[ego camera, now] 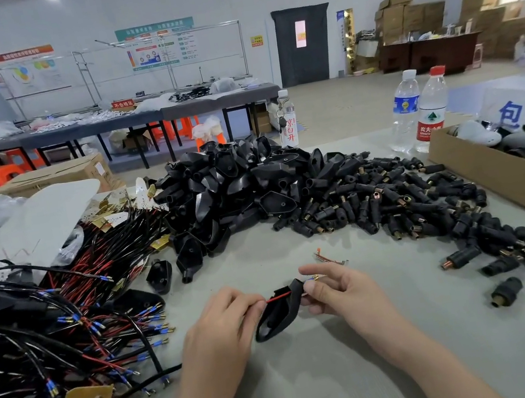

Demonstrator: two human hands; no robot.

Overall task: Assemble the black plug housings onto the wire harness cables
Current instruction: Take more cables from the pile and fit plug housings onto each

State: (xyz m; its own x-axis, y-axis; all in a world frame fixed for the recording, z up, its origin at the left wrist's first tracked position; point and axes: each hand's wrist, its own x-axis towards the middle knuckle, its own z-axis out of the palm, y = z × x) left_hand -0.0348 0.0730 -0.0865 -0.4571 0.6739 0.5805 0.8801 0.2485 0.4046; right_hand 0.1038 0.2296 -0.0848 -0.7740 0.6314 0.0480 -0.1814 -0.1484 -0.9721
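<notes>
Two hands [218,338] [343,293], one plug housing [277,318] and one red wire [279,297] held, three tabletop bottles [287,121] [404,112] [430,111]

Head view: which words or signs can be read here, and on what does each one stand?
"不合格区": red sign at the back.
"白开": clear bottle.
"农夫山": red-label bottle.
"包": white sign.
Wall posters and blue-label bottle: too blurred to read.

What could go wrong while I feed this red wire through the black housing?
The left hand pinches only the thin red wire; it may buckle or slip back out of the black plug housing. The right hand holds the housing just at its neck, so it could twist free. The tangled harness pile lies close on the left and might snag the wire.
</notes>
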